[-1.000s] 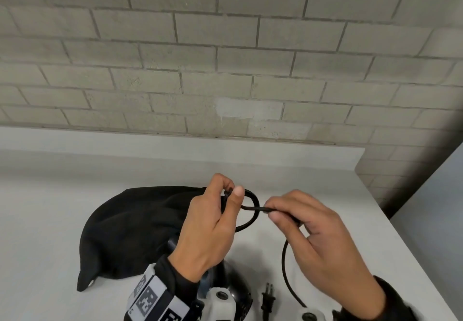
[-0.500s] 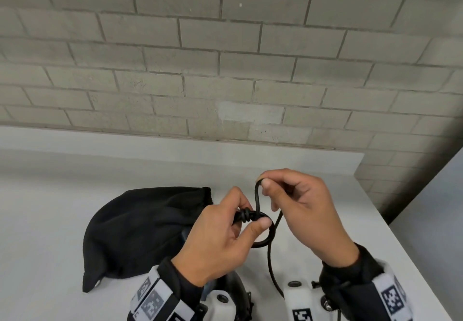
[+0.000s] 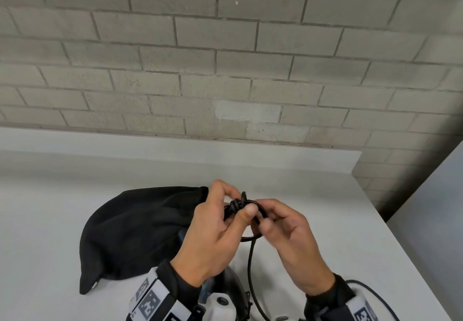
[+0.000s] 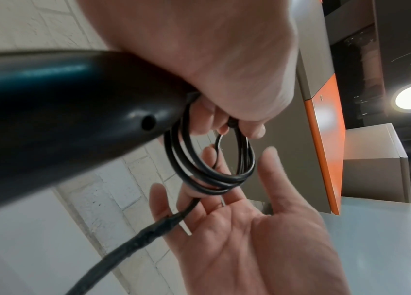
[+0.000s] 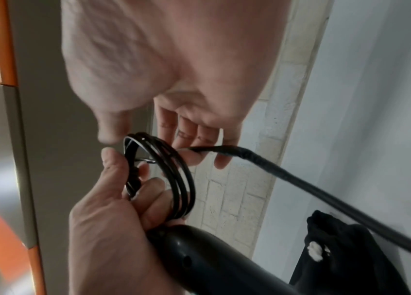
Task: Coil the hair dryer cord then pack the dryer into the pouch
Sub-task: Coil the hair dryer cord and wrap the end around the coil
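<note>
My left hand (image 3: 239,209) pinches a small coil of the black cord (image 3: 250,258) between thumb and fingers, above the table. The wrist views show several loops in the coil (image 4: 212,171), (image 5: 174,179). The dryer's black handle (image 4: 60,119), (image 5: 199,263) ends right at my left palm, and its body (image 3: 233,288) sits under my left wrist. My right hand (image 3: 263,223) is just right of the coil, palm open and fingers fairly straight (image 4: 270,165). The free cord runs across those fingers and hangs down. The black pouch (image 3: 135,233) lies on the table to the left.
The white table (image 3: 338,220) meets a low white ledge and a grey brick wall (image 3: 225,70) behind. The table's right edge runs diagonally near my right arm. A thin cable (image 3: 375,295) trails from the right wrist camera.
My right hand has come down from above the coil to its lower right side, laying another loop onto it. My left hand has kept its pinch on the coil.
</note>
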Demonstrator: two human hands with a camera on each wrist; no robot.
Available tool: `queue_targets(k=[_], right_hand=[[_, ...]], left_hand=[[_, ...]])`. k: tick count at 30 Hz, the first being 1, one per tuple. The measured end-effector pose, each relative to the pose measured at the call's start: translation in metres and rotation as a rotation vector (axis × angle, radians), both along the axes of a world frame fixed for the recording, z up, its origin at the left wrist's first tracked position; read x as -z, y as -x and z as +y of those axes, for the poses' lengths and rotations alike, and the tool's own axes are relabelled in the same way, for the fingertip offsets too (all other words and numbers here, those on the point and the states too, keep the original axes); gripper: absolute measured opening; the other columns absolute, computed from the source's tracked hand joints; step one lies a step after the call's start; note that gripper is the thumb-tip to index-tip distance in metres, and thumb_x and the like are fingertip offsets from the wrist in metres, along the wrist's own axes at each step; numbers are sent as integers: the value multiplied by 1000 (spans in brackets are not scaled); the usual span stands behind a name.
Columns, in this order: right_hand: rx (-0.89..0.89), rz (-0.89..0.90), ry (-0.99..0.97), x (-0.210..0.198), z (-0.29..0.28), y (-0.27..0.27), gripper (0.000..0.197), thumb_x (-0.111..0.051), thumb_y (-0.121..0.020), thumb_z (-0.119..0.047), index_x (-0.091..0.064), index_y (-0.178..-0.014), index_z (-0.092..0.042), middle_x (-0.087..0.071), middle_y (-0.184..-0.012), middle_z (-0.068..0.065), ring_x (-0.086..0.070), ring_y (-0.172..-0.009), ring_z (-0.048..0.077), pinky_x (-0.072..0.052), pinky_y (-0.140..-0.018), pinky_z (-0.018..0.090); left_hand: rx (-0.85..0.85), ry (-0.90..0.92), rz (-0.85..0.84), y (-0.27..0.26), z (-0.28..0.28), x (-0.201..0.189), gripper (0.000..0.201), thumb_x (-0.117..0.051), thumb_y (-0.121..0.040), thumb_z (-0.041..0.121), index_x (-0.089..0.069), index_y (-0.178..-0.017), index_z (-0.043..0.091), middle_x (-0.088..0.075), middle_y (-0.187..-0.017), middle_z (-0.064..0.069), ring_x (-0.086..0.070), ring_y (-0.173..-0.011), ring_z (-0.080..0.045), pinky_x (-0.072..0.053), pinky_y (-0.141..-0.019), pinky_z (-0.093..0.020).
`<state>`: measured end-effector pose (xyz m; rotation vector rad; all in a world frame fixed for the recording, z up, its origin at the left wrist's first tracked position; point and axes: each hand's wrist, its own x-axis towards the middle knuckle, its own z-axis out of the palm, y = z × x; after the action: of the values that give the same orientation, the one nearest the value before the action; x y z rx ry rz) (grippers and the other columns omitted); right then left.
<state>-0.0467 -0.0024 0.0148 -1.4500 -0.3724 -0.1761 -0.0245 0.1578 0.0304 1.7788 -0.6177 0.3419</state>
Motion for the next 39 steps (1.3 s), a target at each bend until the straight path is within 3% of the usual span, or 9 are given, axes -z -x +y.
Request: queue_targets(k=[4,9,13,18,25,28,32,35,39], right_hand=[[15,2,44,5,1,0,24,-74,-82,-21,-71,-104,-12,-74,-99,13,-70,-98,28,-54,-89,38],[187,-29,96,9,7,1,25,-82,-75,-8,-70,-93,-21,-72,-92,3,-68,-88,20,-52,-83,31],[782,-373,414,18,23,7,23,-81,-73,-31,-62,-86,-30,-56,-97,-8,-54,-86,15,-44,-76,22],[931,-429,833,19,29,8,25,-60,-88,-43,-78,-97,-28,-62,-100,2,-43,-80,19,-43,-61,34],[588,65,406,-10,35,21,5,-71,-83,-39,-73,-79,-37,-54,-89,-15,-51,-84,4,-40,-71,9],[382,329,240,-32,30,25,8,-75,-83,-27,-76,-75,-29,-60,-72,-17,-45,-60,2,-39,-61,13],[107,626,-168,-48,15,25,21,-76,-74,-35,-75,-71,-14,-62,-72,-4,-48,-66,11,-40,-62,27],[39,640,-291,-49,7,24,20,-76,-73,-34,-74,-73,-15,-62,-79,1,-53,-71,16,-42,-63,30],[100,338,61,-36,8,29,18,-82,-70,-23,-71,-84,-17,-67,-85,-5,-58,-83,11,-47,-73,23]], left_hand=[[36,15,37,-1,-1,-1,46,-50,-88,66,-52,-102,23,-75,-77,9,-70,-62,-18,-56,-60,-33],[-11,49,47,0,-4,-3,32,-57,-94,49,-53,-81,20,-59,-56,21,-52,-47,1,-37,-51,-6],[-84,67,71,-1,-7,-4,34,-55,-93,53,-50,-75,25,-44,-50,12,-41,-43,-3,-34,-47,-10],[-102,51,73,-3,-9,-2,31,-55,-93,50,-51,-77,24,-49,-51,13,-41,-44,-4,-35,-47,-13],[-203,-137,-47,-8,-7,6,35,-37,-92,64,-49,-84,32,-50,-48,9,-47,-42,-9,-44,-46,-30],[-238,-172,-64,-9,-8,4,41,-31,-93,66,-52,-96,30,-52,-48,8,-51,-44,-10,-45,-47,-31],[-222,-135,-79,-8,-5,1,32,-29,-94,62,-45,-110,39,-47,-45,4,-46,-38,-11,-36,-45,-24],[-216,-125,-104,-5,-4,1,29,-32,-95,60,-49,-104,39,-43,-46,-1,-42,-38,-14,-33,-42,-26],[-242,-99,-106,-8,-4,3,32,-36,-96,61,-53,-94,34,-49,-51,-4,-46,-42,-19,-42,-43,-39]])
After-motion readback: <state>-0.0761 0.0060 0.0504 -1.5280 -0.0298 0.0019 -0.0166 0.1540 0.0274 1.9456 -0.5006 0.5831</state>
